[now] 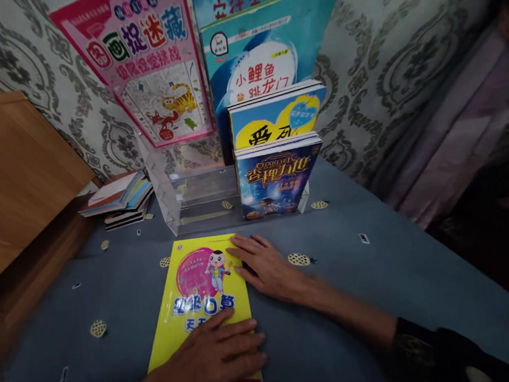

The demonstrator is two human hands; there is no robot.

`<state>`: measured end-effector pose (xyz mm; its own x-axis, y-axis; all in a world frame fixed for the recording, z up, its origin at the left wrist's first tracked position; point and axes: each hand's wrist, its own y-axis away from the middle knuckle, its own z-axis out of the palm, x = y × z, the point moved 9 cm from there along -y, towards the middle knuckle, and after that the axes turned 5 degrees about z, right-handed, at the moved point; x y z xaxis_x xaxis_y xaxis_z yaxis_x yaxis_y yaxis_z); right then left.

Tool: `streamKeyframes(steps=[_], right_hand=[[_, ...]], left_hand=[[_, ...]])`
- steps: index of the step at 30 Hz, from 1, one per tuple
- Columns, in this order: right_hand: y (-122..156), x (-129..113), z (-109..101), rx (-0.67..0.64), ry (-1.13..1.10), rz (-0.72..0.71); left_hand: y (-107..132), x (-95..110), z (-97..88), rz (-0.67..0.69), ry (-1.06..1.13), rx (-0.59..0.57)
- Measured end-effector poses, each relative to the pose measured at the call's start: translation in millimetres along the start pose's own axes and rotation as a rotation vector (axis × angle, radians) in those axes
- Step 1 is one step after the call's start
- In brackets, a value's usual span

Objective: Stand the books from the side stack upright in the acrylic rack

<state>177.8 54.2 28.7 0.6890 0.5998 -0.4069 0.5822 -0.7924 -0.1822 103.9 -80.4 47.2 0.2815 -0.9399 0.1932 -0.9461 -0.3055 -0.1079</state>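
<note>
A yellow workbook (196, 246) with a pink circle and a cartoon child on its cover lies on the blue patterned cloth. My left hand (209, 358) rests flat across its lower part, fingers apart, covering some of the title. At the upper right edge of the workbook, my right hand (268, 269) touches the cover with its fingertips, fingers outstretched. Just beyond stands a clear acrylic book rack (206, 215). It bears a pink picture book (158, 67) at the back left, and on the right a dark blue book (278, 179) in front of several others.
Several thin books (117, 194) lie stacked left of the rack. A wooden panel (14, 175) borders the far left. Patterned wallpaper (385, 47) covers the wall behind, and a pale curtain (447, 107) hangs at the right. The blue cloth (375, 281) has pineapple prints.
</note>
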Motion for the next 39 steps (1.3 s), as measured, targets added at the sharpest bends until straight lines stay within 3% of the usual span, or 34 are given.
streamKeyframes(steps=[8,19,28,34,39], right_hand=[[-15.2,-8.3,4.8,-0.034,0.02,0.009],[-3.6,-9.1,-0.4,0.05,-0.056,-0.049],[-2.0,-11.9,-9.9,0.14,-0.15,-0.099],[-3.7,1.9,-21.4,0.216,-0.332,-0.029],[-5.8,6.7,-17.8,0.218,-0.414,0.0]], left_hand=[[9.0,-23.2,-3.8,-0.05,0.068,0.031],[9.3,-25.8,-4.3,-0.104,0.09,0.032],[0.9,-36.1,-14.7,-0.314,0.032,0.253],[30.2,-25.6,-28.3,-0.373,-0.039,0.295],[51.8,-33.6,-27.4,-0.539,-0.177,0.155]])
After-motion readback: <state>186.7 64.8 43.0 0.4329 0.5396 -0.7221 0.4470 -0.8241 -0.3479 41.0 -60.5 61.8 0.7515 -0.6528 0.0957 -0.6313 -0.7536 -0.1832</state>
